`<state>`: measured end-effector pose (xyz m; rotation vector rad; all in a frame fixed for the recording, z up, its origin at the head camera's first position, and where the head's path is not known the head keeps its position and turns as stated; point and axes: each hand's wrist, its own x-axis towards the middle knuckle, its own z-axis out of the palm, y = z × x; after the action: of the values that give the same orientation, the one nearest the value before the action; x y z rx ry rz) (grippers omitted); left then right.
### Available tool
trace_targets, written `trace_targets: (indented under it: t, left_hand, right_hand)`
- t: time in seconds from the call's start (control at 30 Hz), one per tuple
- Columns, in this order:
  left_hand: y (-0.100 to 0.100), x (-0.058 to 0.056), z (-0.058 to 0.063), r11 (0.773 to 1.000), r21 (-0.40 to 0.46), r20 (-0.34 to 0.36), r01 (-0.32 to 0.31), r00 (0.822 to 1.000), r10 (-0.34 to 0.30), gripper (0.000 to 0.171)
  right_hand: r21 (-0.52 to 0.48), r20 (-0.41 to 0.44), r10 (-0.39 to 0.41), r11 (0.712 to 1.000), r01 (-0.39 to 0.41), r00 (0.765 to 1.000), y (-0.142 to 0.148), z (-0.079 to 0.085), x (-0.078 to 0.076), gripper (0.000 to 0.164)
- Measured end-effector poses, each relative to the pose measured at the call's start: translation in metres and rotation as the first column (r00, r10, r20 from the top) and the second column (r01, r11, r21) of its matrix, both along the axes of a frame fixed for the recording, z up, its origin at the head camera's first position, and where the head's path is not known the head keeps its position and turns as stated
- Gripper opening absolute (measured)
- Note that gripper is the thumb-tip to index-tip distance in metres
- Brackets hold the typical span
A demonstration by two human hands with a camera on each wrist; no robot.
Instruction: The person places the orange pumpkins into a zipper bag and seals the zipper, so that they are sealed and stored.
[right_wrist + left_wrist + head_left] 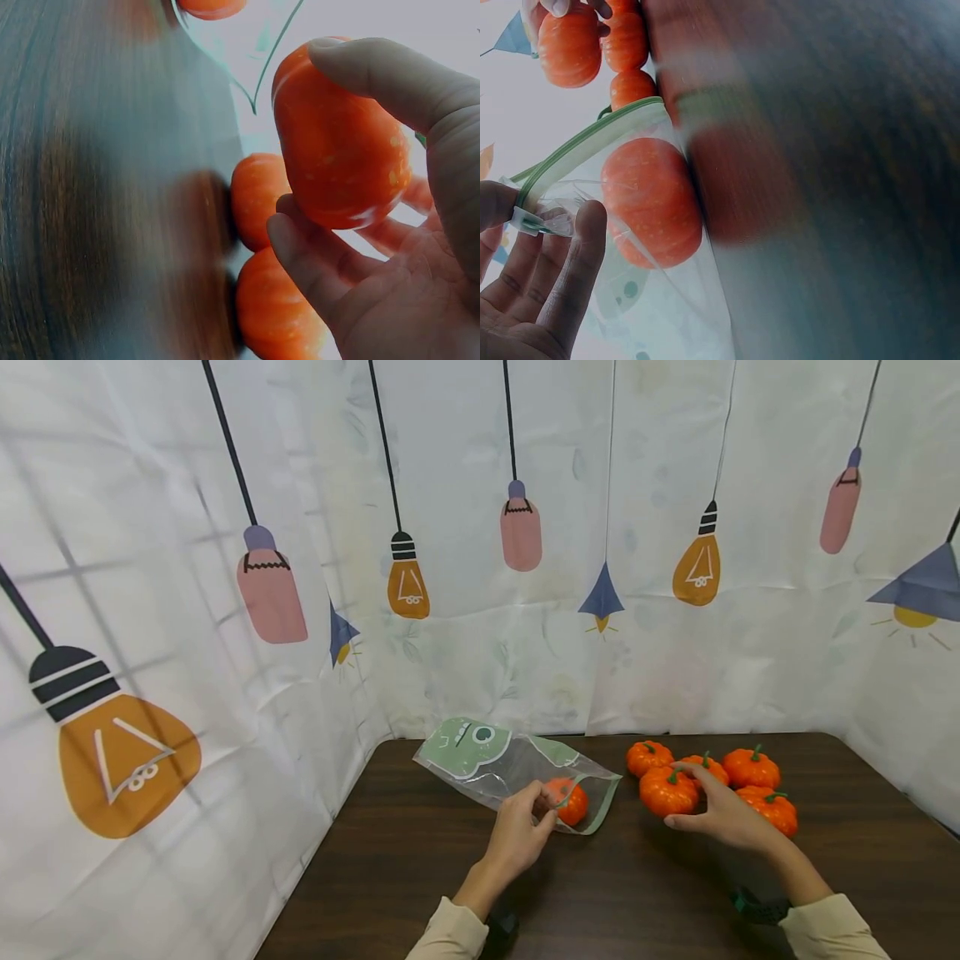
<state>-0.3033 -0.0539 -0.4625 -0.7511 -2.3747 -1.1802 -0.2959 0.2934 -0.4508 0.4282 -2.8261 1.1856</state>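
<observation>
My left hand (516,832) pinches the open edge of a clear zip bag (525,764) with a green cartoon face; the green zip strip (592,139) shows in the left wrist view. Inside the bag lies one orange toy pumpkin (575,806). My right hand (727,814) grips another toy pumpkin (341,150) between thumb and fingers. In the right wrist view it is raised off the table, in front of the other pumpkins. The bag's mouth faces right, toward that held pumpkin.
Several more orange pumpkins (752,768) with green stems sit grouped at the back right of the dark wooden table (615,902). A white curtain (465,668) printed with hanging lamps stands behind the table and along its left side.
</observation>
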Motion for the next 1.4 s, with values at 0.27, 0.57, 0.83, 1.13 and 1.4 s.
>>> trace_targets:
  t: [0.27,0.57,0.83,1.13,1.4]
  left_hand:
    - [-0.001,0.002,0.001,1.000,-0.005,0.013,-0.005,1.000,0.005,0.016]
    - [-0.001,0.002,0.000,1.000,0.001,0.013,-0.004,1.000,0.004,0.017]
    - [0.000,0.001,0.000,1.000,-0.007,-0.002,-0.007,1.000,0.007,0.017]
    - [0.000,0.000,-0.001,1.000,0.003,0.021,-0.002,1.000,0.002,0.016]
    - [0.000,0.001,-0.001,1.000,0.011,0.018,0.001,1.000,-0.001,0.017]
  right_hand:
    - [-0.020,-0.040,0.016,1.000,-0.017,0.999,-0.006,0.001,0.001,0.088]
    - [-0.048,-0.027,0.019,0.999,-0.020,0.999,-0.021,0.004,0.003,0.088]
    - [-0.048,-0.073,0.028,0.998,-0.032,0.997,-0.031,-0.003,0.002,0.087]
    - [-0.052,-0.113,0.037,0.998,-0.043,0.993,-0.039,-0.005,0.001,0.084]
    - [-0.134,-0.090,0.092,0.985,-0.104,0.992,-0.048,-0.005,0.003,0.081]
